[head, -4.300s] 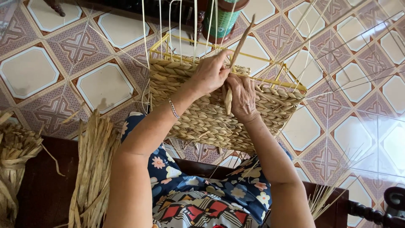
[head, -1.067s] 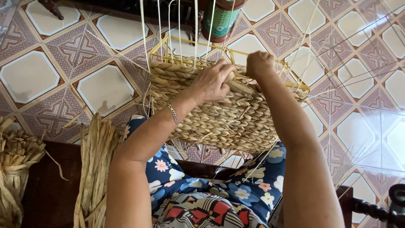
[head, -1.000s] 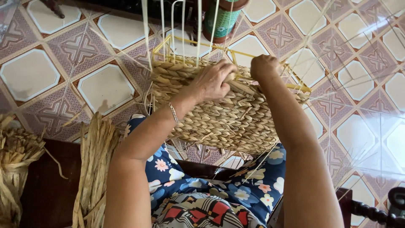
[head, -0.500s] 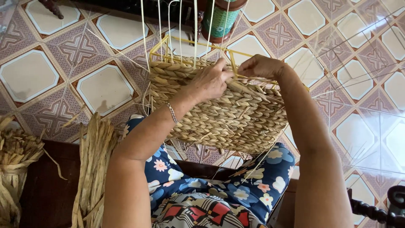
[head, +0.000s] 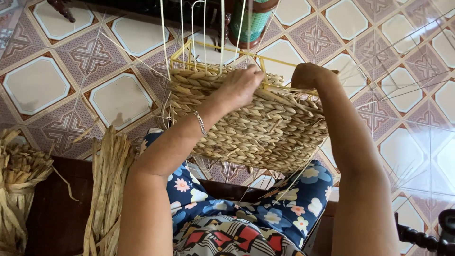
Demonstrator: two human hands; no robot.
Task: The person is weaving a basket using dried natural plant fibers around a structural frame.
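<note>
A half-woven straw basket point(head: 246, 128) rests on my lap, its yellow wire frame point(head: 189, 50) and thin upright ribs point(head: 204, 33) rising at the far edge. My left hand point(head: 241, 85) presses on the basket's top rim, fingers closed on a twisted straw strand. My right hand point(head: 310, 76) is curled at the rim's right end, gripping the same woven edge; its fingers are hidden behind the wrist. A thin bracelet point(head: 201, 123) circles my left wrist.
Bundles of dried straw point(head: 106, 189) lean beside my left knee, with more straw point(head: 19, 180) at the far left. A green patterned vase point(head: 253, 21) stands on the tiled floor point(head: 42, 85) beyond the basket. A dark carved wooden rail point(head: 422, 237) shows at lower right.
My right hand has swung from the basket's middle out to its right rim and dipped behind it. The left hand has stayed on the top edge. The stick-like strand held earlier is gone from view.
</note>
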